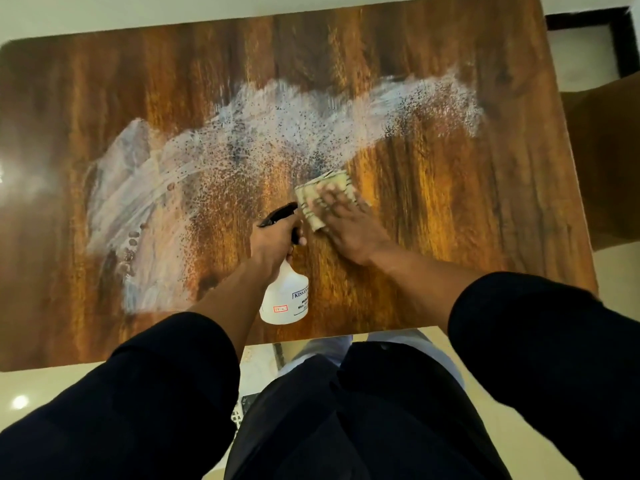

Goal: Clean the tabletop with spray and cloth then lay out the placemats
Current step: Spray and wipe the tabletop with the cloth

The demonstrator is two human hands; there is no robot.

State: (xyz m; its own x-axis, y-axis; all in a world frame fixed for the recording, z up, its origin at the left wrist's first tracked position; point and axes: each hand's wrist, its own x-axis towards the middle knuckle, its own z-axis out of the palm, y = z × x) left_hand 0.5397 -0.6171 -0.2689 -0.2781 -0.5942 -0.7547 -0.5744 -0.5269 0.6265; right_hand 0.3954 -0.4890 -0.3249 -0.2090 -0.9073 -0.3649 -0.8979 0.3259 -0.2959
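Black sleeves: two, one on each forearm, filling the near part of the view and hiding the near table edge on both sides.
Floor: pale glossy tile below the table edge, between the arms.
Spray bottle (284, 295): one, white body with a black trigger head, near the front edge of the tabletop (450, 209); whether its base rests on the wood cannot be told.
Label: "KISS" is readable on the bottle (the rest is cut off or too small).
Left hand (273, 242): fingers curled round the bottle's neck and trigger.
Right hand (346, 221): fingers spread flat, pressing down on the cloth.
Cloth (325, 199): one, folded, pale with dark stripes, flat on the wood just beside the trigger head.
Spray: a whitish, speckled wet band across the middle of the wood, from left to far right.
Beyond: a brown chair back at the right edge.
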